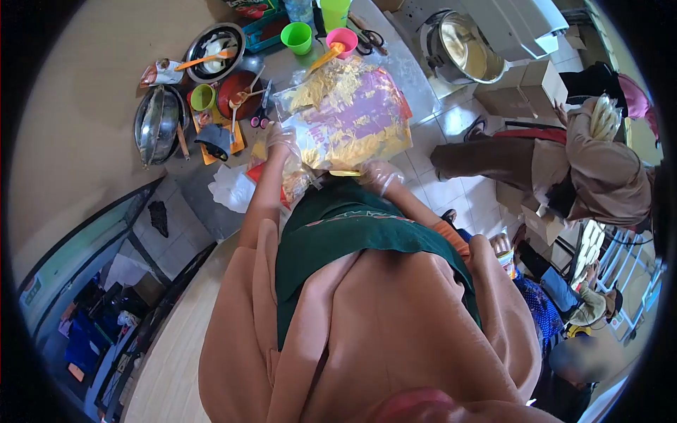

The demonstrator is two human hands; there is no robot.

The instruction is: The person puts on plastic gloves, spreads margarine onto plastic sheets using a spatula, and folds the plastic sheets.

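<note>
A large flat plastic packaging sheet (345, 134), purple and white with a red corner, lies before me, smeared with yellow paste. My left hand (283, 139), in a clear plastic glove, is closed at its left edge. My right hand (381, 175), gloved the same way, is closed at the near right edge; its fingertips are partly hidden by the glove's folds. A narrow yellow strip (345, 173) shows at the near edge between my hands. Just left of my left hand lie scissors (262, 106) with pink handles.
Left of the sheet stand metal bowls (161, 127), a red-brown bowl (238, 94) with spoons and a green cup (203, 97). Behind are a green cup (297, 38) and a pink cup (341, 42). A large pot (465, 48) and cardboard boxes (523, 90) stand right, near a bending person (550, 162).
</note>
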